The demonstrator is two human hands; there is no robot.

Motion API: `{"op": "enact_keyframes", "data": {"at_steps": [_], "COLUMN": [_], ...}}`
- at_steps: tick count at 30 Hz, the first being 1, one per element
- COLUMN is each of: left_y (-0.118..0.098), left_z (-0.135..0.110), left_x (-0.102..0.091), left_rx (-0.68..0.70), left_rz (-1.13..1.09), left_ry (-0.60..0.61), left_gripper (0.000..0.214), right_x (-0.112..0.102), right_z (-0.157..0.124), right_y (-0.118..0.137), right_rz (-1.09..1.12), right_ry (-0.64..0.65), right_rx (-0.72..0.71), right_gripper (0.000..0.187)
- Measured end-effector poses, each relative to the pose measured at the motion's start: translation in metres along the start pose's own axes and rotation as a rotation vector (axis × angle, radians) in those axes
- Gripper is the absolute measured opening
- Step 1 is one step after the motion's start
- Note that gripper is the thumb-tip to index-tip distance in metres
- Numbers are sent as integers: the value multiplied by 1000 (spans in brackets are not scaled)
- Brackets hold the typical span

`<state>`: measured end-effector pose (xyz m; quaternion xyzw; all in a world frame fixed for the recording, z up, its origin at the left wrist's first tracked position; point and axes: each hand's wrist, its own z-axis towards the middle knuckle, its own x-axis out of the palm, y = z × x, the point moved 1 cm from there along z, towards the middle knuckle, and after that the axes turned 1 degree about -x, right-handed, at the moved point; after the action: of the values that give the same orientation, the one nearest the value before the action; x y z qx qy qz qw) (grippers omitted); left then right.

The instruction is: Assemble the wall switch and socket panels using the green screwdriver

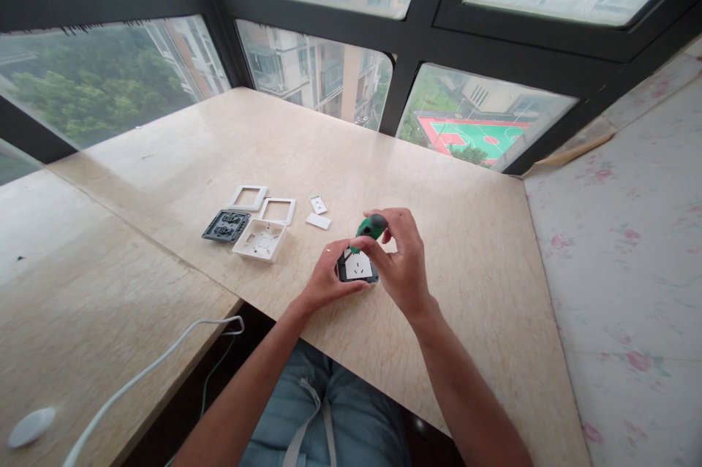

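Note:
A wall socket (358,267) with a white face and dark frame lies on the stone counter, partly covered by both hands. My left hand (325,278) grips its left side, thumb along the near edge and fingers at the far corner. Above the socket, my right hand (403,255) is closed around a screwdriver (368,230) with a green and black handle. The tool slants down toward the socket's upper left; whether its tip sits in a screw I cannot tell.
Left of the hands lie a white mounting box (261,240), a dark socket back (225,225), two white frames (278,211) and two small white plates (319,221). A white cable (148,365) crosses the counter (472,291) at lower left, near a white round object (31,427). Windows and a papered wall border it.

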<state>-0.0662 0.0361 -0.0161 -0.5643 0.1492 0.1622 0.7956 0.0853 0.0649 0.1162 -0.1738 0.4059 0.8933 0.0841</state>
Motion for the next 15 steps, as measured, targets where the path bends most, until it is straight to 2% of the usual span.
{"op": "enact_keyframes", "data": {"at_steps": [3, 7, 10, 12, 15], "left_y": [-1, -2, -2, -1, -2], "left_z": [0, 0, 0, 0, 1], "left_x": [0, 0, 1, 1, 1], "left_rx": [-8, 8, -2, -15, -6], "left_rz": [-3, -3, -17, -24, -8], "left_ry": [4, -8, -13, 1, 8], "left_gripper": [80, 76, 76, 75, 77], "right_x": [-2, -5, -7, -9, -13], "right_z": [0, 0, 1, 1, 2], "right_y": [3, 8, 12, 13, 14], "right_rz": [18, 60, 16, -69, -139], "right_ry": [11, 88, 108, 67, -2], "right_rx": [3, -52, -123, -147, -138], "right_gripper": [33, 47, 39, 29, 25]}}
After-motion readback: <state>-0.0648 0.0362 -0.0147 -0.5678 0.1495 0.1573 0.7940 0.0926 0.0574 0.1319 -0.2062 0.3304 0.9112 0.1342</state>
